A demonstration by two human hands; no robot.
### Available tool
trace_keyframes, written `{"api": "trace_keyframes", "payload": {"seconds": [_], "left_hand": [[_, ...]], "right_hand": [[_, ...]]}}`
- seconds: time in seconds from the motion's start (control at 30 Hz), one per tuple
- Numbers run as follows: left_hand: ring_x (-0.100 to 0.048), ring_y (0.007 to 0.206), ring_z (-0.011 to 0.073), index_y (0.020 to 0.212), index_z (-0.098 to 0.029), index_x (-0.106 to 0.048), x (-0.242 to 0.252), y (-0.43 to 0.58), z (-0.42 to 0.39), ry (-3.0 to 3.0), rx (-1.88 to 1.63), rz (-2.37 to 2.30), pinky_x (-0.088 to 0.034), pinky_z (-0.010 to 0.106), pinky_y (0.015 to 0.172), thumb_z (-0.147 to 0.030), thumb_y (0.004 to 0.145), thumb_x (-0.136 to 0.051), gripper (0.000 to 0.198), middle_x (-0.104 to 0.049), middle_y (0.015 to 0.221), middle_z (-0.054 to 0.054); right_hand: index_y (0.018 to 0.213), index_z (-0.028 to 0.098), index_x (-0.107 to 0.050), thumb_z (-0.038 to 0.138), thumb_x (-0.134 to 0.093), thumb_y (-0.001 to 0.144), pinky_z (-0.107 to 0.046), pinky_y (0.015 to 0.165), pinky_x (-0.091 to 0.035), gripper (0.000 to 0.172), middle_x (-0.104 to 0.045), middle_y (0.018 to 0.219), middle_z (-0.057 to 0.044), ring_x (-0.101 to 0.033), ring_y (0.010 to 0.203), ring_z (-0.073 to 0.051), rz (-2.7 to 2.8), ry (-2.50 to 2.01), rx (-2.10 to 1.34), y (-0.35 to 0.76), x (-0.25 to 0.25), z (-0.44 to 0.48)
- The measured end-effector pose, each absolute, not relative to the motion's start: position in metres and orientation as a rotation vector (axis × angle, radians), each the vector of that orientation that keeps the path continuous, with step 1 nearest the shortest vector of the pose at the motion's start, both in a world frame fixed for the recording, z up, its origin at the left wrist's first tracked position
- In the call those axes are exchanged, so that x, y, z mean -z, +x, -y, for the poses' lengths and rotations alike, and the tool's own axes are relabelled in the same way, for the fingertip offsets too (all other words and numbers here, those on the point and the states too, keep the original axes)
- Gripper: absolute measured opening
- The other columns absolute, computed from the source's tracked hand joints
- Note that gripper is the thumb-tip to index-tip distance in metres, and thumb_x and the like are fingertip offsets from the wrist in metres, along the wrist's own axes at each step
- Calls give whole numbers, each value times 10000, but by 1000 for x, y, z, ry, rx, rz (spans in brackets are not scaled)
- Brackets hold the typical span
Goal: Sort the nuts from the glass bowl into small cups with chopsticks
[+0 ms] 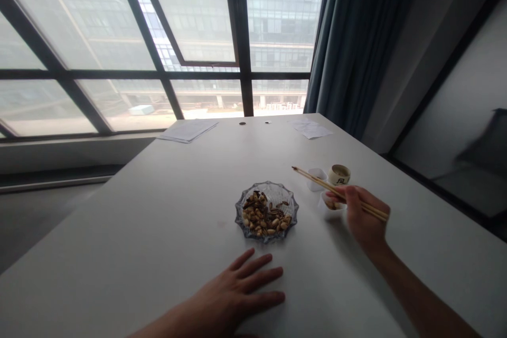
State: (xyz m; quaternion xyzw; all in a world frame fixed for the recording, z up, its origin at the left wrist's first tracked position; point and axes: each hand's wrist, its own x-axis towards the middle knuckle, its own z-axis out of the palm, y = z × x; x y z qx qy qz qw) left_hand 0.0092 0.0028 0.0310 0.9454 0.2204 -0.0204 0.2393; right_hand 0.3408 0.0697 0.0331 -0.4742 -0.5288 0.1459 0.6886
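Note:
My right hand (366, 216) is closed around a pair of wooden chopsticks (317, 182), which point left and away from me. Their tips meet at a small dark spot that I cannot make out. Under the chopsticks stand two small white cups: the nearer white cup (325, 212) holds brown pieces, the farther white cup (312, 185) a little dark matter. A cream ceramic cup (344, 175) with a dark character stands beside them. My left hand (241, 290) lies open, fingers spread, just short of a scalloped glass dish (279, 190) of peanuts and seeds (265, 216).
A long white table (178, 232) stretches towards the window. Papers (188, 130) lie at its far left, more sheets (311, 128) at the far right. Two small round fittings (242, 123) sit near the far edge. A dark blue curtain (352, 37) hangs at the right.

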Motion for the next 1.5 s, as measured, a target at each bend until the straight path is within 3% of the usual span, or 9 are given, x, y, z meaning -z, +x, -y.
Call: {"api": "trace_keyframes", "payload": {"seconds": [0.37, 0.63, 0.77, 1.1, 1.5], "left_hand": [[-238, 1595, 365, 1616, -380, -432, -30, 9, -3, 2577, 49, -612, -27, 597, 1285, -418, 961, -736, 723, -299, 1730, 1], [-237, 1592, 386, 1614, -375, -430, -28, 10, -2, 2583, 21, -593, -37, 607, 1287, -387, 921, -757, 766, -296, 1732, 11], [-241, 1591, 383, 1618, -381, -417, -26, 9, -2, 2577, 2, -586, -19, 595, 1288, -379, 912, -767, 788, -298, 1732, 7], [-231, 1597, 378, 1614, -373, -434, -32, 10, -2, 2552, 44, -603, -32, 610, 1288, -429, 969, -711, 704, -295, 1732, 6], [-232, 1595, 379, 1612, -372, -442, -28, 9, -2, 2563, -3, -591, -21, 595, 1293, -417, 940, -739, 736, -310, 1727, 10]], "right_hand": [[801, 143, -747, 542, -636, 999, -296, 560, -613, 460, -778, 676, -83, -742, 523, -204, 990, -1171, -162, 367, -52, -74], [860, 169, -768, 508, -588, 1035, -370, 662, -639, 422, -793, 718, -76, -774, 621, -245, 1133, -1158, -185, 356, -41, -68], [892, 199, -790, 484, -574, 1046, -367, 700, -643, 389, -807, 764, -60, -780, 650, -230, 1304, -1120, -270, 347, -37, -62], [845, 189, -777, 473, -588, 1048, -298, 554, -611, 397, -784, 697, -59, -744, 557, -192, 1540, -1027, -609, 326, -41, -50], [869, 194, -787, 518, -597, 1037, -312, 607, -630, 411, -789, 756, -74, -762, 635, -210, 1548, -1101, -702, 319, -26, -52]]}}
